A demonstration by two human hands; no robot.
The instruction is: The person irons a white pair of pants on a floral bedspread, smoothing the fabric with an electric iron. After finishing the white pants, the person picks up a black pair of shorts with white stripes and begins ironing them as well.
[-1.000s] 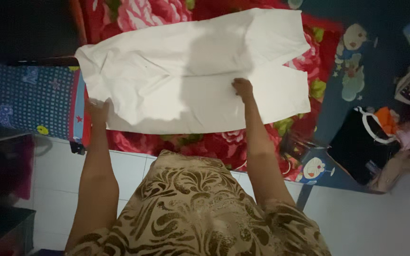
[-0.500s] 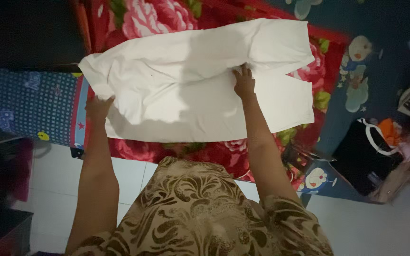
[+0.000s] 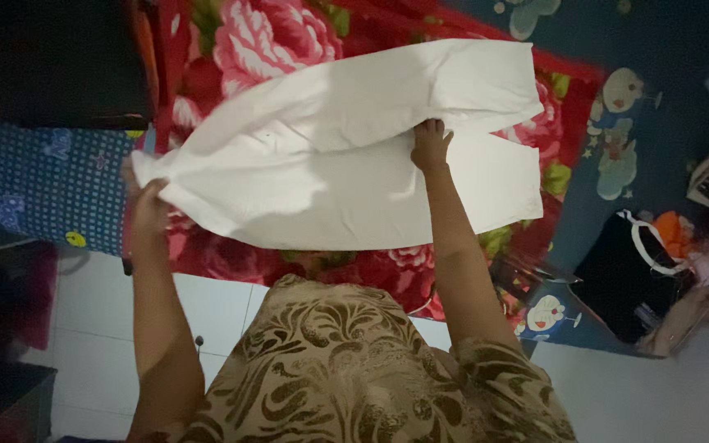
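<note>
- White trousers (image 3: pixel 346 156) lie spread across the bed, on the red flowered blanket (image 3: pixel 264 41); the two legs run off to my right, waist end on my left.
- My left hand (image 3: pixel 148 209) has the waist end; fingers clamped on the cloth, that corner is lifted off the blanket and bunched.
- My right hand (image 3: pixel 430 148) sits at the crotch, where the two legs split; fingers are on the cloth and look pressed down, but I cannot tell if they pinch it or just pin it.
- Progress, my read: the trousers are laid out mostly flat, legs side by side but with a gap at the cuffs, not stacked. No lengthwise fold done, no crosswise fold either. So early stage: spreading mostly done, all folding left.
- Waist end is lifted and rumpled, the rest lies smooth.
- Around: blue dotted cloth (image 3: pixel 43 189) at the left edge of the bed, dark blue cartoon sheet (image 3: pixel 642 49) to the right, black bag (image 3: pixel 625 271) with white trim low right, white tiled floor (image 3: pixel 92 303) under me.
</note>
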